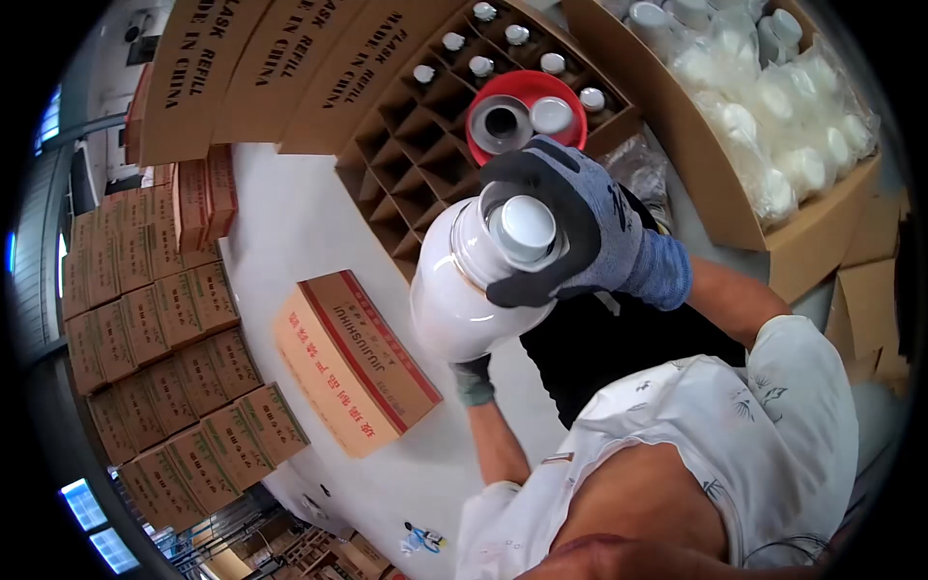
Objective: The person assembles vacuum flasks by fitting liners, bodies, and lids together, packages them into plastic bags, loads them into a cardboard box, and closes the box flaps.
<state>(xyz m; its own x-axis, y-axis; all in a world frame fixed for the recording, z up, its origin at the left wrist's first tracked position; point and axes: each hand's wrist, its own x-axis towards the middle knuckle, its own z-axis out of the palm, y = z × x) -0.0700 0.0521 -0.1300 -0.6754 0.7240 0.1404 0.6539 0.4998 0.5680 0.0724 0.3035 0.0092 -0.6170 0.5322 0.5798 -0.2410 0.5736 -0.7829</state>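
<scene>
A large glossy white flask (pixel 459 290) stands out at mid-view, its top turned towards me. At its mouth sits a white cap or stopper (pixel 528 222) inside a pale collar. My right hand (pixel 590 222), in a blue-grey glove with dark fingers, is closed around this top end, thumb on one side and fingers on the other. Against the flask's lower end is my left hand (pixel 474 380), also gloved; the flask hides most of its fingers. Just beyond my right hand, a red bowl (pixel 556 87) holds a metallic ring-like part and a white cap.
The red bowl rests on a divided carton (pixel 387 198) with several white-capped items in its cells. An open box (pixel 744 193) of bagged white parts is at the upper right. A closed carton (pixel 353 362) lies on the floor left of the flask; stacked cartons (pixel 174 367) stand farther left.
</scene>
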